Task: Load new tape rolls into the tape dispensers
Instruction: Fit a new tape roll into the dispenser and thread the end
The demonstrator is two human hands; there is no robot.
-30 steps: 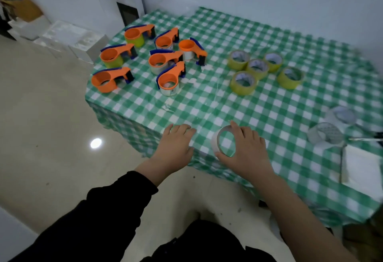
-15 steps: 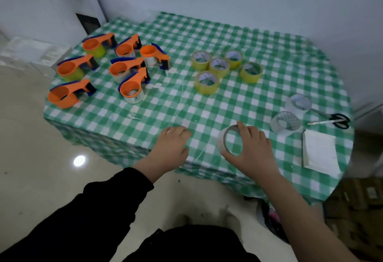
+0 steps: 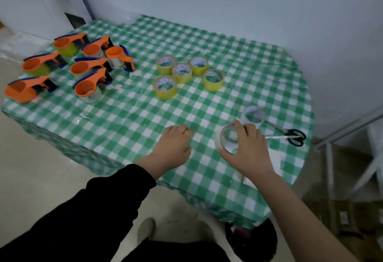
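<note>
Two hands over checked tablecloth (image 3: pixel 132 120): right hand (image 3: pixel 249 149) grips clear tape roll (image 3: pixel 227 138) upright; left hand (image 3: pixel 173 144) flat, fingers relaxed.

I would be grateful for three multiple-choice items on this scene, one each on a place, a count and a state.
1. Where do the scissors lie? A on the floor; B on the table, right of the right hand; C on a chair.
2. How many yellow tape rolls are there? A three; B eight; C five.
3. What is the right hand doing? A gripping a clear tape roll; B lying flat, empty; C pointing upward.
Answers: 1 B, they lie beside that hand near the table's right edge; 2 C, five cluster mid-table; 3 A, its fingers curl round the roll.
</note>
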